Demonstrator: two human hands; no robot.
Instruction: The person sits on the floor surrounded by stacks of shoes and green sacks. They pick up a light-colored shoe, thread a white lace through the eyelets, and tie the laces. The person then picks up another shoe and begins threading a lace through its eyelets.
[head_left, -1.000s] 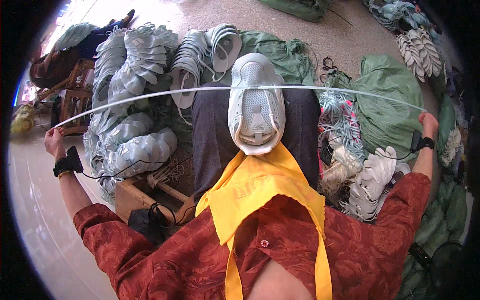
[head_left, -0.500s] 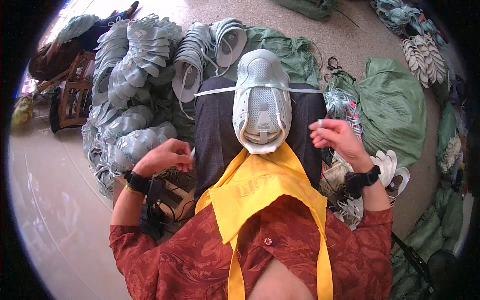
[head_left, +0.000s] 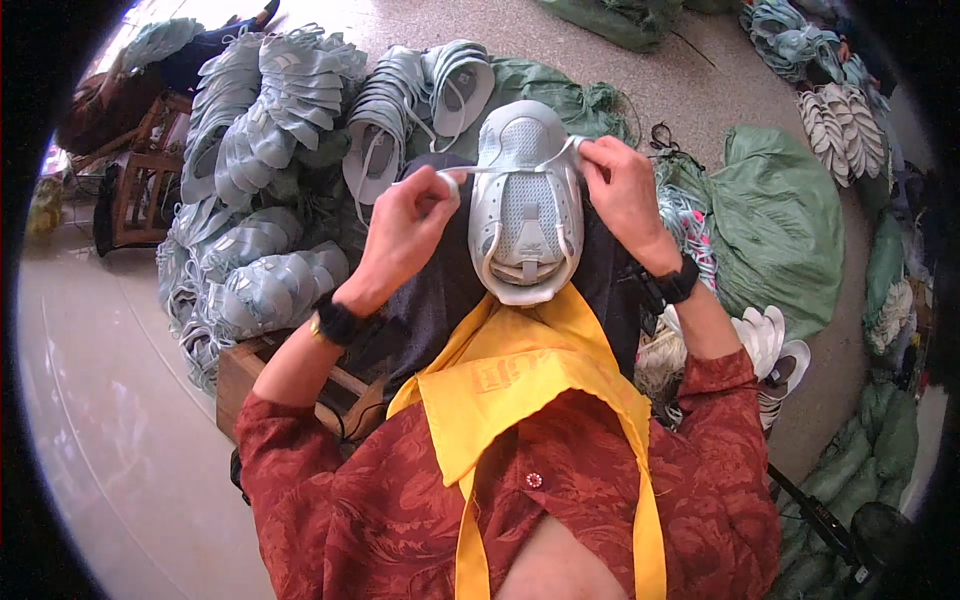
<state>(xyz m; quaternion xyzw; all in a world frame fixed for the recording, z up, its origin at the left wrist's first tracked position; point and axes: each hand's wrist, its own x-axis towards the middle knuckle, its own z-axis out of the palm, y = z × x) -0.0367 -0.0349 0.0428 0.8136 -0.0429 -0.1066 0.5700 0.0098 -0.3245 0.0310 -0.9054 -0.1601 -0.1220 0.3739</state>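
Speckled floor [head_left: 700,100] lies beyond a pale shoe [head_left: 526,205] whose lace [head_left: 505,170] both hands [head_left: 405,225] [head_left: 628,195] pinch.

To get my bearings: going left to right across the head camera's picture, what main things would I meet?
Stacked pale-blue shoe uppers, left hand, mesh sneaker, right hand, green sack.

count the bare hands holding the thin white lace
2: the bare left hand at the left of the pale blue mesh shoe, the bare right hand at its right.
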